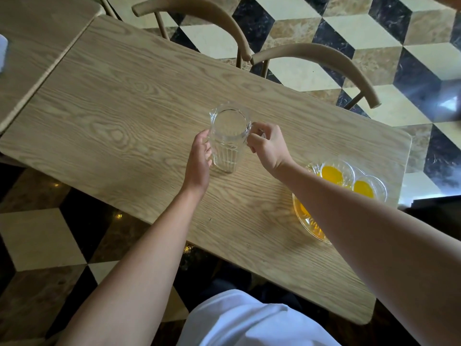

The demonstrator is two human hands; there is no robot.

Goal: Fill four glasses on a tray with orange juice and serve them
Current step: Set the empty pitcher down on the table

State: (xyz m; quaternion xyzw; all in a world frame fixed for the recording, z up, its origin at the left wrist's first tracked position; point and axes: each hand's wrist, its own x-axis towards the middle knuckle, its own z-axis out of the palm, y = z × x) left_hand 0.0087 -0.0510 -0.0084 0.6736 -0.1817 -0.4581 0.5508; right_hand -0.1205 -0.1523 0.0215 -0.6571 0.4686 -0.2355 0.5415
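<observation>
Nearest the camera a white garment (239, 320) fills the bottom edge, and both bare forearms reach out from it over the near edge of the wooden table (112, 101); under the right forearm, near the table's right end, sits a clear cut-glass tray (309, 224) carrying glasses of orange juice (335, 174); two full glasses show plainly, a patch of orange shows lower down by the tray's rim, and the arm hides the rest, so I cannot tell whether all four are filled; farther in, near the middle of the table, stands a clear ribbed glass pitcher (228, 139), upright, resting on the wood, and seemingly empty; the left hand (199, 158) is cupped against its left wall, fingers partly curled round the glass, a steadying touch, not a full clasp; the right hand (268, 146) is closed narrowly on the pitcher's handle at the rim; beyond the table's far edge two curved wooden chair backs (321, 63) stand over a tiled floor (361, 28) of black, cream and brown. Pouring looks finished, with serving to come; the risk lies at the right forearm, which passes low over the tray; drawing that arm back carelessly could catch a rim and tip a full glass; the pitcher's smooth glass could also slip if lifted one-handed by so light a pinch.
</observation>
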